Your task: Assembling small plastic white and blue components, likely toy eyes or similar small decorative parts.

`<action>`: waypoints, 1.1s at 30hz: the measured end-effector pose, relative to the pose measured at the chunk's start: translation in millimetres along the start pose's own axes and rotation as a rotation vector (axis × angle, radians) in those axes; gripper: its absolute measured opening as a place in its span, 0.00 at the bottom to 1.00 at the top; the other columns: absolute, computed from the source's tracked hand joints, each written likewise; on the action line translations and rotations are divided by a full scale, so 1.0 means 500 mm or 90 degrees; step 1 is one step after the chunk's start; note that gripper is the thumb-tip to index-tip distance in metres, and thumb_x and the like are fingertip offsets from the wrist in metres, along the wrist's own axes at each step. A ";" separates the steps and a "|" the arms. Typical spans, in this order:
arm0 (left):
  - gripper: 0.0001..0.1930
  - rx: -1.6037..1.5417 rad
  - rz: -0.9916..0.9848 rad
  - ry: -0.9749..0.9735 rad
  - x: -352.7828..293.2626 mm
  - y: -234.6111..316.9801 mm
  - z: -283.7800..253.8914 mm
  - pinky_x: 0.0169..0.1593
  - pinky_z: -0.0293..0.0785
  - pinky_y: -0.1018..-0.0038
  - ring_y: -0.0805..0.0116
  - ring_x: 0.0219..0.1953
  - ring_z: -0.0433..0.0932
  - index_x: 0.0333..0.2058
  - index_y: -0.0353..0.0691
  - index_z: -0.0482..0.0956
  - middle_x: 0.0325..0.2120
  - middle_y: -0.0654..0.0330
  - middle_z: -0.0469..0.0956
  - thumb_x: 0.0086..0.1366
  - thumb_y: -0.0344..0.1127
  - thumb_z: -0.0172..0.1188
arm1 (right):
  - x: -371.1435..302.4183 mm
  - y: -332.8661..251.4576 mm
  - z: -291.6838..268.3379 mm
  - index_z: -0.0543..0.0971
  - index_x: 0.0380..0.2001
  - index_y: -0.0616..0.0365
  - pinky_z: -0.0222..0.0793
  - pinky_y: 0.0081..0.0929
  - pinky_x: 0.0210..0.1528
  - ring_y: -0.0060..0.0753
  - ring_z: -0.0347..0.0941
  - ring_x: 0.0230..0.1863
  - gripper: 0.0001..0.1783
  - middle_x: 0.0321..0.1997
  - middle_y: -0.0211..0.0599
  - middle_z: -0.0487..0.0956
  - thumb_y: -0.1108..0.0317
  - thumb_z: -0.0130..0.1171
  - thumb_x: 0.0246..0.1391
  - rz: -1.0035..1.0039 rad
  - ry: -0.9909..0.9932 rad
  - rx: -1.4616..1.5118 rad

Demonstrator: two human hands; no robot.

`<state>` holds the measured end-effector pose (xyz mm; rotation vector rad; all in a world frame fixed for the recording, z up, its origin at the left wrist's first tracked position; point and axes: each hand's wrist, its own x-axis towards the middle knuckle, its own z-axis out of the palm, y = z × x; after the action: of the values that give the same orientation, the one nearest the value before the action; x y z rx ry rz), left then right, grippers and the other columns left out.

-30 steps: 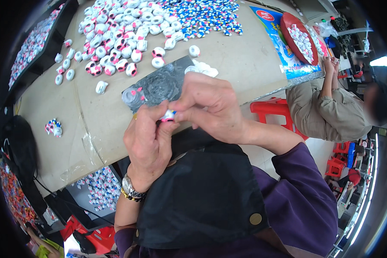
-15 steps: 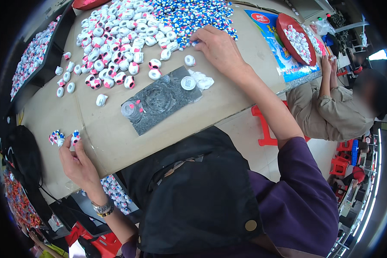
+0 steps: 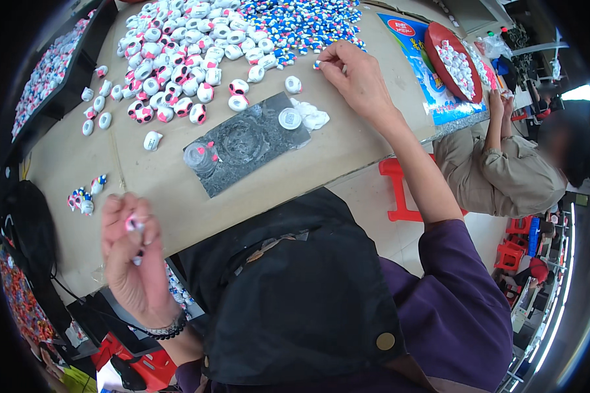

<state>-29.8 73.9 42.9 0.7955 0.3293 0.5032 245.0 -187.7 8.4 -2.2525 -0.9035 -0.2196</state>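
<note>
- Two small pieces are in hand: a white-and-pink piece [image 3: 134, 224] held up in the left hand [image 3: 126, 262], above the near side of the worktop [image 3: 347, 144], and a blue-and-white piece [image 3: 317, 65] at the fingertips of the right hand [image 3: 357, 82].
- The left grip is curled, thumb and fingers closed about its piece; a dark-and-pale bit lower in the palm is too blurred to identify. Half a second ago this hand was setting a figure at the left of the worktop; now it is drawn back, palm turned up.
- The right grip is pinched closed on its piece. Half a second ago its fingertips were at the edge of the blue pile [image 3: 301, 29]; they are now a little to the right, off the pile.
- A finished-looking figure [image 3: 98, 184] lies just beside a small cluster of figures [image 3: 80, 201], an addition since one second ago, when the cluster stood alone.
- The dark slab [image 3: 242, 144], partly covered a second ago by the joined hands, lies in full view with a clear cup [image 3: 198, 160], pink bits [image 3: 214, 157] and a round white lid [image 3: 290, 118]; a crumpled tissue [image 3: 313, 116] sits beside it.
- White-and-pink heads [image 3: 177, 62] remain heaped beyond the slab, next to the blue pile.
- At right, a co-worker [image 3: 518, 173] sits near a red dish [image 3: 434, 40], much as before.
</note>
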 end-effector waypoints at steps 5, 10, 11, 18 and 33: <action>0.15 -0.177 -0.253 -0.084 -0.016 -0.052 0.057 0.44 0.74 0.75 0.56 0.46 0.76 0.47 0.31 0.71 0.46 0.48 0.74 0.60 0.21 0.54 | -0.007 -0.013 0.016 0.73 0.32 0.58 0.71 0.37 0.35 0.44 0.73 0.37 0.04 0.32 0.40 0.74 0.72 0.56 0.53 -0.174 0.003 -0.236; 0.13 -0.226 -0.278 -0.155 0.000 -0.091 0.048 0.44 0.76 0.72 0.56 0.44 0.77 0.48 0.32 0.72 0.47 0.48 0.75 0.66 0.30 0.54 | -0.009 0.015 0.021 0.74 0.35 0.58 0.71 0.36 0.37 0.45 0.73 0.38 0.05 0.34 0.41 0.74 0.74 0.56 0.54 -0.218 0.008 -0.241; 0.14 -0.297 -0.294 -0.203 0.003 -0.097 0.046 0.40 0.76 0.74 0.59 0.39 0.78 0.48 0.33 0.72 0.47 0.49 0.76 0.68 0.34 0.54 | -0.009 0.021 0.019 0.74 0.35 0.57 0.70 0.37 0.39 0.46 0.72 0.39 0.07 0.35 0.42 0.74 0.76 0.56 0.51 -0.188 0.029 -0.176; 0.17 -0.390 -0.328 -0.170 -0.005 -0.121 0.051 0.32 0.67 0.79 0.69 0.33 0.69 0.51 0.36 0.74 0.49 0.51 0.75 0.66 0.36 0.58 | -0.021 -0.070 -0.031 0.74 0.39 0.66 0.71 0.17 0.35 0.19 0.72 0.30 0.06 0.32 0.33 0.75 0.77 0.51 0.60 0.124 -0.011 0.280; 0.23 -0.163 -0.342 -0.166 -0.037 -0.132 0.069 0.26 0.64 0.81 0.75 0.26 0.69 0.51 0.33 0.70 0.40 0.57 0.77 0.65 0.44 0.58 | -0.047 -0.126 -0.025 0.76 0.33 0.63 0.72 0.28 0.34 0.39 0.76 0.33 0.11 0.31 0.38 0.76 0.80 0.63 0.43 -0.298 -0.146 -0.029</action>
<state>-9.4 4.1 18.2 0.4859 0.2178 -0.0656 187.1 -176.2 42.6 -2.1047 -1.5603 -0.1933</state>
